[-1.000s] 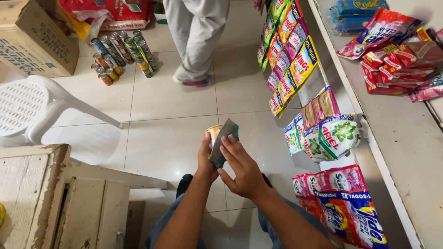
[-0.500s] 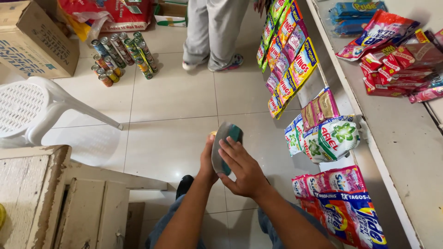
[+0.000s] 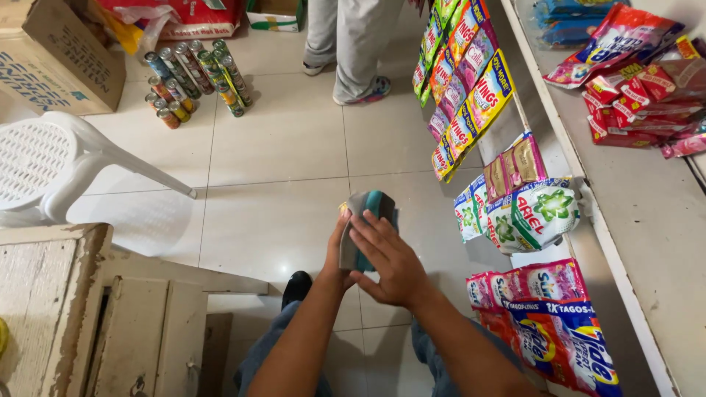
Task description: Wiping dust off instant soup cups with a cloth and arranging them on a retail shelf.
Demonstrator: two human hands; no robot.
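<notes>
In front of me, over the tiled floor, both hands hold a small grey and teal wallet-like pouch (image 3: 365, 207). My left hand (image 3: 335, 254) grips it from the left and underneath, and a bit of yellow shows at its top left corner. My right hand (image 3: 390, 259) lies over its front with the fingers spread across it. My knees in blue trousers (image 3: 266, 350) show below my arms.
Another person's legs (image 3: 351, 44) stand at the top. Strips of hanging sachets (image 3: 465, 88) and detergent packs (image 3: 531, 217) line the counter front at right, with packets (image 3: 632, 81) on top. At left are a white plastic chair (image 3: 44, 165), a cardboard box (image 3: 51, 59), cans (image 3: 195, 77) and a wooden cabinet (image 3: 95, 316).
The pouch has turned in my hands, now showing its teal side, and my right fingers have slid across it. The other person's feet have shifted on the floor.
</notes>
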